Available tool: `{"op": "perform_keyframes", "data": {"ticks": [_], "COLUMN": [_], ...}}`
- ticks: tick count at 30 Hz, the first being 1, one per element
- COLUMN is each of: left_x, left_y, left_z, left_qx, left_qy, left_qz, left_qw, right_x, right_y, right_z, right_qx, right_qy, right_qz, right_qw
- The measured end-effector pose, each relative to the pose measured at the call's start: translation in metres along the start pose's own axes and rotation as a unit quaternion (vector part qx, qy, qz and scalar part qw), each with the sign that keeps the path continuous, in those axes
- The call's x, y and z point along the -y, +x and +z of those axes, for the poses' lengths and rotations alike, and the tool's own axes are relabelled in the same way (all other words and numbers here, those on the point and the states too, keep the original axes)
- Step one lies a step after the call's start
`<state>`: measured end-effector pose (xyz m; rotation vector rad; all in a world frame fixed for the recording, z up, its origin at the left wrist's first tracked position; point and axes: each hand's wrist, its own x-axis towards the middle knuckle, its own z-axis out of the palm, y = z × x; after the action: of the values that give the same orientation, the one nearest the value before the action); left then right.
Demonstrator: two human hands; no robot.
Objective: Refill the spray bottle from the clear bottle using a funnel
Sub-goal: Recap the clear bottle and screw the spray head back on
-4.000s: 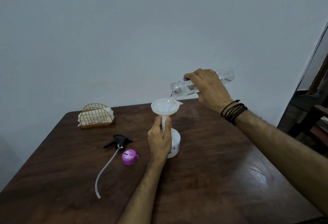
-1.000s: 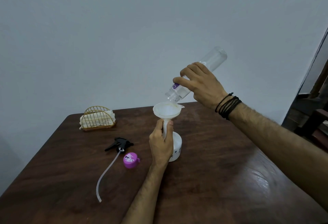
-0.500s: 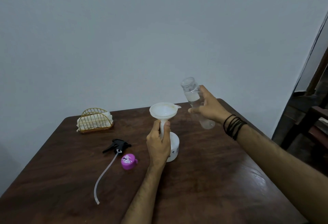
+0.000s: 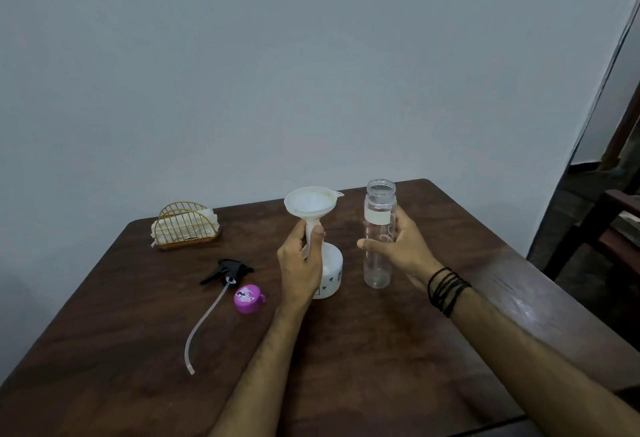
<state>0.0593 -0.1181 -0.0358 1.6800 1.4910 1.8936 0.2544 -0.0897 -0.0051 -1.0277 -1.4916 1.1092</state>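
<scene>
Both hands are busy: the left hand point(image 4: 300, 265) pinches the funnel point(image 4: 310, 206) stem in the spray bottle point(image 4: 328, 275); just beside, the right hand point(image 4: 403, 246) loosely cups the upright clear bottle point(image 4: 378, 234). Release it gently, then lift the funnel straight up.

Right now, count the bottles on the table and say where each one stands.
2. The white spray bottle stands mid-table under the funnel, behind the left hand. The clear bottle stands upright just right of it, held by the right hand.
</scene>
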Motion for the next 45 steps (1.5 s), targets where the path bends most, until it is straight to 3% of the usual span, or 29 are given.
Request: {"op": "perform_keyframes", "data": {"ticks": [5, 9, 11, 14, 17, 20, 23, 26, 29, 36, 40, 43, 45], "left_x": [0.003, 0.006, 0.014, 0.022, 0.024, 0.024, 0.025, 0.021, 0.011, -0.01, -0.015, -0.023, -0.03], "left_y": [-0.005, -0.008, -0.007, -0.012, -0.02, -0.024, -0.027, -0.028, -0.023, -0.011, -0.013, -0.018, -0.022], "left_z": [-0.014, -0.046, -0.062, -0.079, -0.088, -0.093, -0.094, -0.089, -0.078, -0.052, -0.044, -0.046, -0.047], "left_qx": [0.029, -0.013, 0.013, 0.094, 0.118, 0.134, 0.135, 0.115, 0.118, 0.14, 0.116, 0.031, 0.002], "left_qy": [0.049, 0.149, 0.228, 0.338, 0.408, 0.448, 0.438, 0.418, 0.305, 0.115, 0.089, 0.037, 0.013], "left_qz": [-0.023, -0.039, -0.083, -0.152, -0.153, -0.177, -0.185, -0.154, -0.125, -0.138, -0.136, -0.049, 0.027], "left_qw": [0.998, 0.988, 0.97, 0.924, 0.892, 0.866, 0.869, 0.888, 0.937, 0.974, 0.98, 0.998, 1.0], "right_x": [-0.005, -0.004, -0.002, 0.008, 0.022, 0.03, 0.039, 0.052, 0.058, 0.069, 0.086, 0.091, 0.085], "right_y": [-0.001, -0.006, -0.011, -0.023, -0.035, -0.041, -0.04, -0.027, -0.014, -0.001, -0.006, -0.024, -0.036], "right_z": [0.002, 0.003, 0.007, 0.018, 0.03, 0.045, 0.063, 0.073, 0.077, 0.077, 0.077, 0.073, 0.072], "right_qx": [-0.021, -0.052, -0.102, -0.235, -0.32, -0.27, -0.162, -0.092, -0.048, -0.075, -0.124, -0.07, -0.019], "right_qy": [-0.055, -0.082, -0.099, -0.133, -0.155, -0.179, -0.261, -0.353, -0.379, -0.328, -0.208, -0.032, 0.07], "right_qz": [-0.021, -0.014, -0.037, -0.149, -0.287, -0.373, -0.411, -0.387, -0.341, -0.346, -0.339, -0.188, -0.078], "right_qw": [0.998, 0.995, 0.989, 0.951, 0.89, 0.869, 0.858, 0.847, 0.859, 0.876, 0.909, 0.979, 0.994]}}
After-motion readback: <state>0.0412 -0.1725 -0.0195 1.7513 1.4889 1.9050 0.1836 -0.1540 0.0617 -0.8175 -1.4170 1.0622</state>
